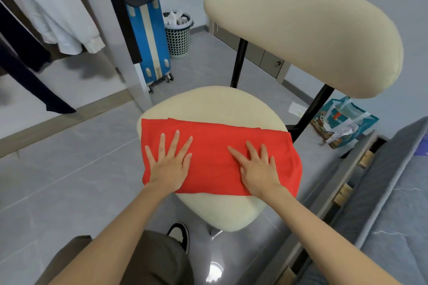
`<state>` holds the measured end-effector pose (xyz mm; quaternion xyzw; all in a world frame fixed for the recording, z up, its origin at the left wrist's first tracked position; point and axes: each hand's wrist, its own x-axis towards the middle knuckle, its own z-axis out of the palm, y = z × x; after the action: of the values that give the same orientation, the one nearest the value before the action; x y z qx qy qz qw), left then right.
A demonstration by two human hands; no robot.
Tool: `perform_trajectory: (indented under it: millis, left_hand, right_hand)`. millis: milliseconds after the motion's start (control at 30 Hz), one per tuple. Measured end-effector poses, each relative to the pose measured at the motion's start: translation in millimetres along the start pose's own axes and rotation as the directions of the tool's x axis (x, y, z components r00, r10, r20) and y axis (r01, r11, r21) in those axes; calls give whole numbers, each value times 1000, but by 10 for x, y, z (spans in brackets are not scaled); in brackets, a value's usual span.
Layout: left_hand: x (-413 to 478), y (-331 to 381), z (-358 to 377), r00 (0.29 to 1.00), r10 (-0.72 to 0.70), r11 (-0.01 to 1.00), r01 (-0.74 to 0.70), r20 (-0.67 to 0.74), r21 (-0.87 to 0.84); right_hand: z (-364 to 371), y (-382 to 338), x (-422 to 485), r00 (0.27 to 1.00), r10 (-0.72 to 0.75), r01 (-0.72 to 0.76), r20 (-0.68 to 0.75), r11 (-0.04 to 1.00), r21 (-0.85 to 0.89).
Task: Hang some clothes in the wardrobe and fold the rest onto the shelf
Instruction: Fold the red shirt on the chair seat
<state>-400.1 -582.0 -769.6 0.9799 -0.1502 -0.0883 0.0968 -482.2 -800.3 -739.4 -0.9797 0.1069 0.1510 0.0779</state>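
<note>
Both forearms are reaching forward and down from the lower edge of the view, bare to the elbow. The left hand (170, 162) is lying palm-down with fingers spread wide, pressing flat on the left part of the red garment (215, 152). The right hand (258, 169) is also lying palm-down, fingers splayed and angled slightly toward the left, pressing on the right part of the same cloth. Neither hand is pinching or gripping; both are resting flat and open on the fabric, near each other but apart.

The red garment is lying folded into a rough rectangle across the cream seat of the chair (215, 102), its right end hanging slightly over the seat edge. Its surface is looking smooth, with a faint fold line showing near the far edge.

To the left, the open wardrobe (129, 58) is showing a white shirt (58, 14) and dark clothes (25, 69) hanging. A blue suitcase (150, 41) is standing beside its frame.
</note>
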Motion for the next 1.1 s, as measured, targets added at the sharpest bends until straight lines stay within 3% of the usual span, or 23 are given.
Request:
perform_trajectory:
  millis: [133, 200, 367, 567, 767, 933, 1033, 1100]
  left_hand:
    - [-26, -181, -154, 983, -172, 941, 181, 58, -286]
    - [-34, -253, -217, 983, -174, 913, 185, 63, -365]
    - [-19, -262, -310, 983, -183, 895, 164, -7, -415]
    - [5, -283, -403, 989, -128, 938, 98, -70, -331]
    - [-120, -287, -497, 990, -128, 944, 139, 59, -300]
    - [-504, 86, -386, 962, -74, 925, 164, 262, -344]
    - [-649, 268, -294, 931, -66, 897, 212, 358, -388]
    - [-631, 293, -325, 919, -62, 904, 218, 390, -369]
  right_hand:
    - [27, -232, -260, 981, -90, 100, 169, 994, -51]
    - [34, -287, -318, 978, -86, 105, 190, 990, -92]
    - [74, -341, -381, 989, -78, 107, 128, 966, -234]
    - [101, -341, -338, 990, -137, 136, 21, 932, -335]
    - [-32, -248, -79, 980, -174, 120, -92, 898, -424]
    - [-309, -87, 232, 996, -89, 85, 2, 951, -298]
    - [-287, -63, 197, 993, -12, 4, 120, 998, 65]
    - [-227, -75, 108, 999, 31, -40, 40, 971, 236]
